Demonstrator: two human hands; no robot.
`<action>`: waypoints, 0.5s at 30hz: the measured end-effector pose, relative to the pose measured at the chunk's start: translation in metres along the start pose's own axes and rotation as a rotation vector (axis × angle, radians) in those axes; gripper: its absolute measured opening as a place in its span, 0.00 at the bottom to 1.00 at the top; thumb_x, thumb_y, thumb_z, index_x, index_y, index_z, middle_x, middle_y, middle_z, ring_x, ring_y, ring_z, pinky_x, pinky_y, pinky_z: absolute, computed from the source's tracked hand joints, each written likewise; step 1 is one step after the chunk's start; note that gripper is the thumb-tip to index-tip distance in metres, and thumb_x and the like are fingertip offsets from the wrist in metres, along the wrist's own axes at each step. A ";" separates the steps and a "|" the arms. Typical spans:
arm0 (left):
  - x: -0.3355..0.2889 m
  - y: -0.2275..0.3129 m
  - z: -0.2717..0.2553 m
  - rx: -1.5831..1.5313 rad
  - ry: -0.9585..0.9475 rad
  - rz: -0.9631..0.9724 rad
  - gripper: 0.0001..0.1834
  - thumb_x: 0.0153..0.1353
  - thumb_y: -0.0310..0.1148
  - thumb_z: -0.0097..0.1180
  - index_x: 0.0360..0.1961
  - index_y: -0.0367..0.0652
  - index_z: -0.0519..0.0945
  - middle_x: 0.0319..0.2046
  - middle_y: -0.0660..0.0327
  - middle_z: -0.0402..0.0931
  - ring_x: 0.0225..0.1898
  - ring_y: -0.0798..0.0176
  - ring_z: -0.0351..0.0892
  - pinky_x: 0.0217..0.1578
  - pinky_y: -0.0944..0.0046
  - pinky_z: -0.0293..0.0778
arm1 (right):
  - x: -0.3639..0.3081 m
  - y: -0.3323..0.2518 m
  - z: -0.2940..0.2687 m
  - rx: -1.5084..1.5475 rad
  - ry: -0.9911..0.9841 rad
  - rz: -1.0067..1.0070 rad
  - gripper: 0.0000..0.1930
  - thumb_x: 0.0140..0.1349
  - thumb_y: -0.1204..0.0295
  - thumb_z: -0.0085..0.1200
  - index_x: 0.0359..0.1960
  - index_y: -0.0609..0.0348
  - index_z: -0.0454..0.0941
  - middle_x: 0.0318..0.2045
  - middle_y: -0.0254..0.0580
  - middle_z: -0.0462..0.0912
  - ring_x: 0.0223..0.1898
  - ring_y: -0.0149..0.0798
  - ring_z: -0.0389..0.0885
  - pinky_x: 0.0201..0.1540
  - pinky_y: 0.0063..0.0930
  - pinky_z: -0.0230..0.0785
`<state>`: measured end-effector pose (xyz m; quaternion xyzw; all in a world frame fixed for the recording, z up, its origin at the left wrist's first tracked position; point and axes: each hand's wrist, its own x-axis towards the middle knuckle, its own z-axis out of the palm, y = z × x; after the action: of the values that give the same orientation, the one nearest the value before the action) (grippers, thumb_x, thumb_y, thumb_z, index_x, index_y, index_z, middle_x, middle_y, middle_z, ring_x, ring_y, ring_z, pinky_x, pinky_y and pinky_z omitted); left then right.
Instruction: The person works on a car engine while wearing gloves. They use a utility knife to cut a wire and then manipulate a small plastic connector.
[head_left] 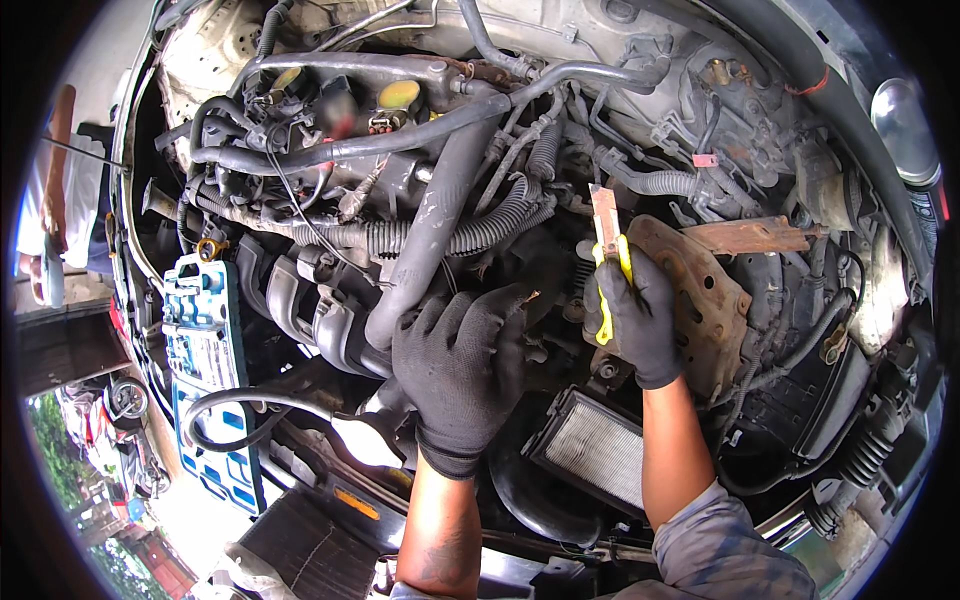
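Both my hands wear black knit gloves over the open engine bay. My right hand (640, 315) is wrapped round a yellow utility knife (605, 225), whose wide, rust-stained blade points up and away from me. Just right of that hand is a rusty metal plate (690, 285) with round holes. My left hand (462, 365) is closed, knuckles up, beside the lower end of a thick grey hose (440, 220). Its fingertips are partly hidden, and I cannot make out what they grip, if anything. A small frayed bit shows by its index fingertip.
Near me lies a rectangular pleated air filter (595, 445). At left, a blue tool case (205, 340) rests along the bay's edge, with a lit work lamp (365, 438) on a bent neck nearby. Corrugated hoses (450, 238) and cables cross the engine. Another person's arm (55, 190) shows far left.
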<state>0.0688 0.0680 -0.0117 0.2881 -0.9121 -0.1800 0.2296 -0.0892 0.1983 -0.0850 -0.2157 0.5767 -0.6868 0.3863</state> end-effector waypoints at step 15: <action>-0.005 -0.010 0.011 -0.077 0.081 0.019 0.10 0.59 0.31 0.63 0.42 0.49 0.85 0.32 0.60 0.81 0.34 0.51 0.80 0.35 0.50 0.68 | -0.014 -0.029 0.022 0.038 -0.276 -0.090 0.23 0.81 0.70 0.48 0.72 0.68 0.67 0.42 0.35 0.79 0.38 0.23 0.77 0.44 0.21 0.72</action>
<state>0.0712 0.0651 -0.0268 0.2773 -0.8971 -0.2011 0.2791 -0.0727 0.1970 -0.0494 -0.3265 0.4948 -0.6778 0.4349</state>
